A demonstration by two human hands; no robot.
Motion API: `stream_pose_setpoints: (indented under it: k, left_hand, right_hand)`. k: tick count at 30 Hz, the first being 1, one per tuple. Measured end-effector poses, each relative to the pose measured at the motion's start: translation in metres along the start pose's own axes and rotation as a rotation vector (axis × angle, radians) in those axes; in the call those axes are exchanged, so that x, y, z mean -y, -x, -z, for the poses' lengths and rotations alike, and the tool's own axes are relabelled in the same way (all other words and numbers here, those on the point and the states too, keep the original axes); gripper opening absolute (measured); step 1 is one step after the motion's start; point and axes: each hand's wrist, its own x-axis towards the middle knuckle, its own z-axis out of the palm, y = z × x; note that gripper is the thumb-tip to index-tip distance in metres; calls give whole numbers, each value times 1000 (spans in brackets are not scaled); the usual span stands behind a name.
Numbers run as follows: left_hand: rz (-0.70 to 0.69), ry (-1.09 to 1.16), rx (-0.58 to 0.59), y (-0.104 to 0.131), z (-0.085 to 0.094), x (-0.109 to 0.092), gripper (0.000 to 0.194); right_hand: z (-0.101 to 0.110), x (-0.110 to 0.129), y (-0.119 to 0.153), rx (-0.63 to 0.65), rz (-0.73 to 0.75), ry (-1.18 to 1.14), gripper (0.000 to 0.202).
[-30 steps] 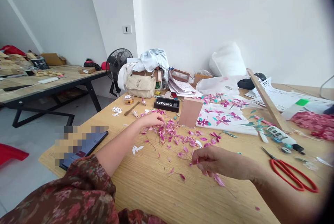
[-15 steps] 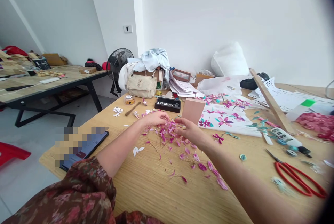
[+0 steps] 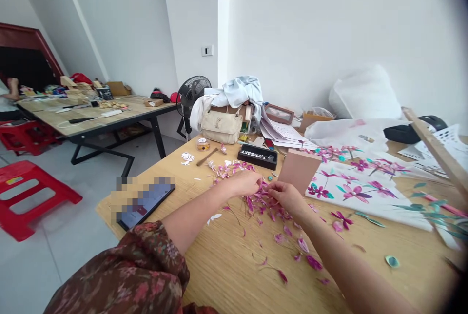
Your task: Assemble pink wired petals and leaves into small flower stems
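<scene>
Left hand (image 3: 249, 184) and right hand (image 3: 288, 197) are among petals (image 3: 250, 204); phone (image 3: 149, 208) near table edge (image 3: 103, 206).

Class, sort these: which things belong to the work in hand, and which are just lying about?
Likely part of the work:
Pink petals, at the left hand and right hand
Pink-purple flowers, on the white sheet

Seemingly just lying about:
Phone
Cream handbag
Black fan
Nearest red stool
</scene>
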Motion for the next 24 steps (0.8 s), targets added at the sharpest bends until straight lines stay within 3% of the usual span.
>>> stream_pose_setpoints:
  k: [4, 8, 11, 17, 24]
  left_hand:
    - [-1, -57, -38, -2, -2, 1, 22]
    - [-49, -33, -36, -1, -2, -6, 22]
    - [-51, -4, -37, 1, 0, -13, 22]
    - [-55, 41, 19, 0, 6, -16, 26]
    - [-111, 245, 199, 14, 23, -19, 66]
  right_hand:
    - [1, 8, 7, 1, 14, -33, 28]
    - [-4, 20, 16, 167, 54, -261, 47]
    - [-8, 17, 13, 211, 34, -308, 40]
    - [-7, 8, 2, 90, -56, -212, 23]
    - [5, -10, -6, -34, -34, -7, 20]
